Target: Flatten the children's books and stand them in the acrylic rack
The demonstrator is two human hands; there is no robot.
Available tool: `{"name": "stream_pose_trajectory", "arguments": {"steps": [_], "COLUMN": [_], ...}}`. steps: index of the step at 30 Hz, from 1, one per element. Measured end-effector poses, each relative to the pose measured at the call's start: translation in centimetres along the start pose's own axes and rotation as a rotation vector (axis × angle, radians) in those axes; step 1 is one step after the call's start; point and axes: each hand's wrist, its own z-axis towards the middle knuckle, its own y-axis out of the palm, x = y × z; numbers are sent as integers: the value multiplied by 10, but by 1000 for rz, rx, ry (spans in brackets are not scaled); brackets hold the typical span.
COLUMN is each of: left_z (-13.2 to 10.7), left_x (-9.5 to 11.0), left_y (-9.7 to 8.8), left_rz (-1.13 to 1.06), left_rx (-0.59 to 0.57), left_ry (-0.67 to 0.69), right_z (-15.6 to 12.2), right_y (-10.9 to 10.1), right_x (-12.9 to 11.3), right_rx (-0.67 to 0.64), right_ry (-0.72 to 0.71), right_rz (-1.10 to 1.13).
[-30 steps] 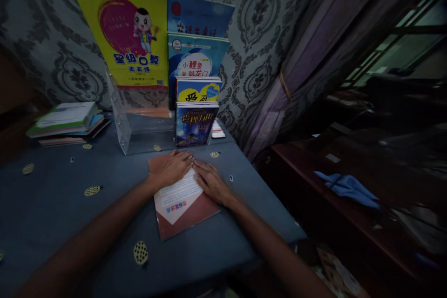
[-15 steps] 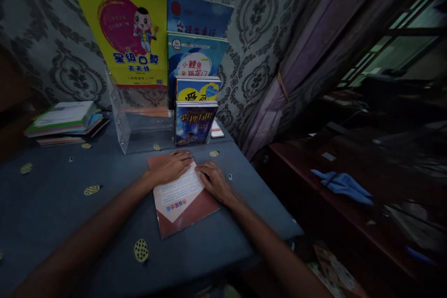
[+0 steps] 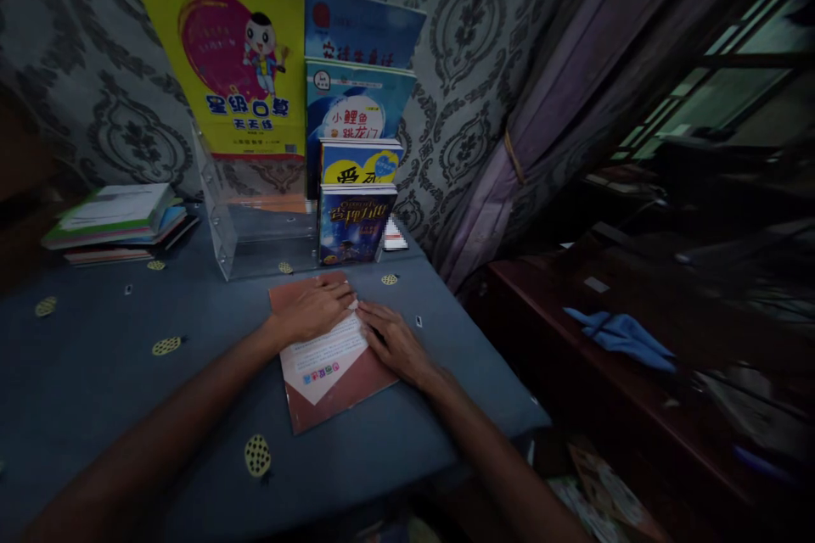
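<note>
A: Centre of the frame, low down: a thin red-brown book lies flat on the blue tablecloth, face-up and turned a little askew.

B: And both hands are on it. The left hand lies palm-down over the upper left part of the cover, fingers stretched out and together, nothing curled round an edge.

A: Same for the right hand. It lies flat along the book's right side, fingers extended, and its tips meet the left hand's near the top of the white panel. That's pressing, not gripping.

B: It looks to me like the flat palms pin the cover down. A thin book like that wants to slide or spring open on cloth.

A: Just above the hands stands a clear stand, stepped in tiers. That's why the books in it rise in a staircase, each cover showing over the one in front.

B: The small dark book is lowest and nearest the fingertips. Then comes a yellow-and-blue one, then a blue one, and the tall yellow book leans at the upper left.

A: At the left edge of the frame a loose stack of books lies flat, well apart from the hands.

B: Over on the right there's a curtain, and a blue rag on dark wood.
</note>
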Motion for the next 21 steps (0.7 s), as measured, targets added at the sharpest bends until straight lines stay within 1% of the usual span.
{"name": "stream_pose_trajectory", "arguments": {"steps": [3,8,11,15,18,21], "left_z": [0,-2,-2,3,4,2], "left_x": [2,-2,1,13,16,14], "left_y": [0,-4,-5,-5,-9,-16], "left_rz": [-2,-45,-18,42,10,-58], "left_rx": [-8,-27,-30,-36,-45,-54], "left_ry": [5,38,47,51,56,80], "right_z": [-1,-1,-2,-3,-6,-15], "right_y": [-2,-8,-9,-7,-6,-3], "right_x": [0,-3,-4,-5,-2,4], "right_rx": [23,60,52,37,30,8], "right_ry": [-4,21,22,10,1,-16], "right_rz": [29,81,84,66,60,48]}}
